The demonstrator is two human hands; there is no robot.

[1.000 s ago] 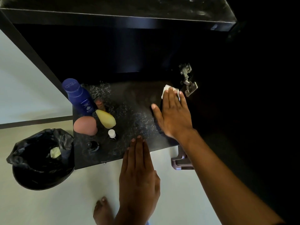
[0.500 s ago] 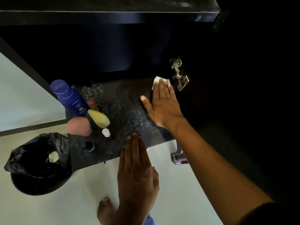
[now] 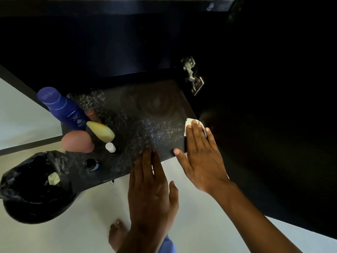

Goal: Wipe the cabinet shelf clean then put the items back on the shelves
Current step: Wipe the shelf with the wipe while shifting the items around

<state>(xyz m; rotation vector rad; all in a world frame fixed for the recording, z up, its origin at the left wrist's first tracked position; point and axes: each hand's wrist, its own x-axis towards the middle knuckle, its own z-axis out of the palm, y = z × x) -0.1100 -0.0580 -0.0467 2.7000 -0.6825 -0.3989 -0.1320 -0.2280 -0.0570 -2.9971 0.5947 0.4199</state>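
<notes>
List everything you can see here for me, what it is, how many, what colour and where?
shelf: one, black, dusty, centre
lotion bottle: one, blue, shelf's left rear
egg-shaped sponge: one, pink, left front of shelf
teardrop sponge: one, yellow, beside the pink one
small white-capped bottle: one, just right of the pink sponge
small dark bottle: one, near shelf's front edge
hinge: one, metal, cabinet's right side
bin: one, black bag liner, floor at left
tissue: one, white, under right fingertips
bare foot: one, on the floor, bottom centre
left hand: flat, fingertips at shelf edge
right hand: flat, pressing the tissue
</notes>
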